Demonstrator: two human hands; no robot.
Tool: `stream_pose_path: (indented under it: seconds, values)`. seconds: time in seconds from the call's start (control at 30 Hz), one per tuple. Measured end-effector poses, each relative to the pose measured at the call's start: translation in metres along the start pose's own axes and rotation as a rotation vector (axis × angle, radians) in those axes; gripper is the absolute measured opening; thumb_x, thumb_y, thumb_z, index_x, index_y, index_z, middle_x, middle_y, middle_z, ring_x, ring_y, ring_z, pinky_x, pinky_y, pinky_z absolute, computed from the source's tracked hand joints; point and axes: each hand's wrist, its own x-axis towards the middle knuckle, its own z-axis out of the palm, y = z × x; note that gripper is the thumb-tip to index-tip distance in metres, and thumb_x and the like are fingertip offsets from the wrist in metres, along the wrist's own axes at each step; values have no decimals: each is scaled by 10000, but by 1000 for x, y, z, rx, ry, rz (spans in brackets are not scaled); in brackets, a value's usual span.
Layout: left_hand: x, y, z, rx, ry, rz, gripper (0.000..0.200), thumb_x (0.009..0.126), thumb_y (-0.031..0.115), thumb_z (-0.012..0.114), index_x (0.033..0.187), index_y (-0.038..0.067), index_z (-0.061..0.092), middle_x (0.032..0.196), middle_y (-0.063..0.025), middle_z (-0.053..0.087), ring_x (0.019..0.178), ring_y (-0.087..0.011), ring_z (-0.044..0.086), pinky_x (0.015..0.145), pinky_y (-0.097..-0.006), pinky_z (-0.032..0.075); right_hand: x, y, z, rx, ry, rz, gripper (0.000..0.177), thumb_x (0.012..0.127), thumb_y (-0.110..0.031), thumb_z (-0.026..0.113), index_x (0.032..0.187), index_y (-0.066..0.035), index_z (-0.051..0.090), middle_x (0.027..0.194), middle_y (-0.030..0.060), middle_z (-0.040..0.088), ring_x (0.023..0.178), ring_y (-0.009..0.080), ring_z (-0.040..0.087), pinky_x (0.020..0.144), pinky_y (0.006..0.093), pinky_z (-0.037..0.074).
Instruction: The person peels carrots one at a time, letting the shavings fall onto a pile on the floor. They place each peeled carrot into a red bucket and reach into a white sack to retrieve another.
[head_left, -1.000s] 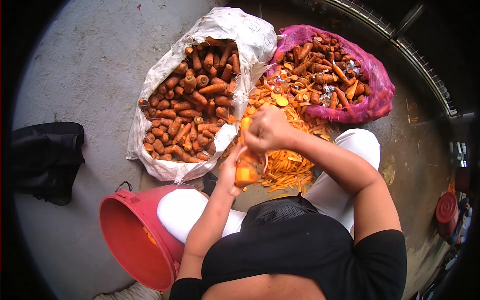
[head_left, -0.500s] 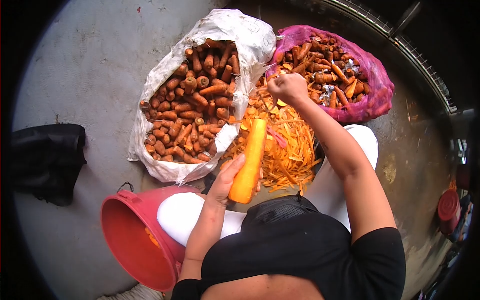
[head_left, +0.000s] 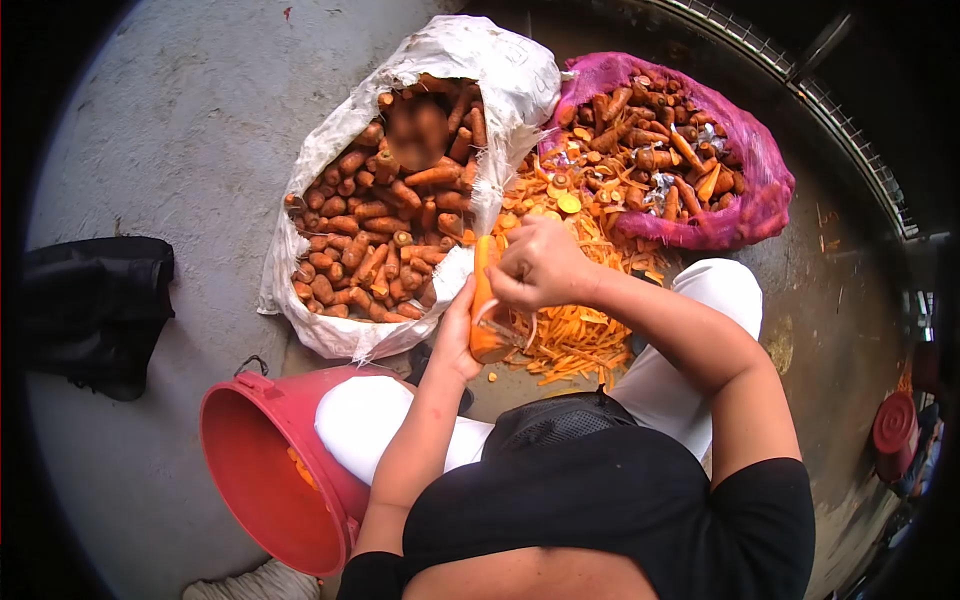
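Note:
In my left hand (head_left: 458, 335) lies a large peeled orange carrot (head_left: 487, 262), held nearly upright with its thick end toward me. My right hand (head_left: 540, 264) is closed over the carrot's side, gripping a small peeler (head_left: 493, 312) whose pale, curved frame shows against the lower part of the carrot. The fist hides most of its handle. Beneath both hands spreads a heap of orange peelings (head_left: 575, 345), with cut carrot ends among them.
A white sack (head_left: 300, 240) of unpeeled carrots lies open at left. Behind the heap is a pink mesh sack (head_left: 765, 190) holding carrots and scraps. A red bucket (head_left: 270, 400) tilts beside my left knee, some orange pieces inside. Black cloth (head_left: 95, 310) lies far left.
My right hand has come down toward me from above the peelings, bringing the peeler onto the carrot. My left hand has tilted the carrot more upright and shifted it slightly left.

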Motion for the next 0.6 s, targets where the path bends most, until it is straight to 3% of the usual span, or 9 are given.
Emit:
stream_pose_path:
  seconds: [0.37,0.4,0.5,0.6]
  values:
    - [-4,-10,3,46,-21,-17,384,991,382,382,1114,50,532,914,-130,643,759,-258,655,627,-414,565,-5,3,3,-18,24,-8,352,739,-193,609,405,-139,512,435,44,490,431,226,484,507,362,379]
    - [-6,-9,5,36,97,-20,369,994,382,398,1127,60,521,899,-136,638,724,-249,655,599,-397,568,-3,12,2,-56,47,29,347,739,-194,607,406,-140,525,431,47,489,423,223,484,510,360,392]
    - [-21,-11,1,171,-127,4,378,997,401,401,1143,69,508,907,-136,631,688,-231,651,570,-370,569,6,44,-9,-129,83,124,339,755,-234,585,435,-124,584,434,56,505,425,214,516,481,364,430]
    - [-25,-9,2,215,-145,41,411,1001,426,381,1146,60,500,890,-128,611,667,-219,643,546,-349,568,6,52,1,-183,162,117,342,768,-249,570,449,-130,604,414,47,492,421,204,524,442,350,416]
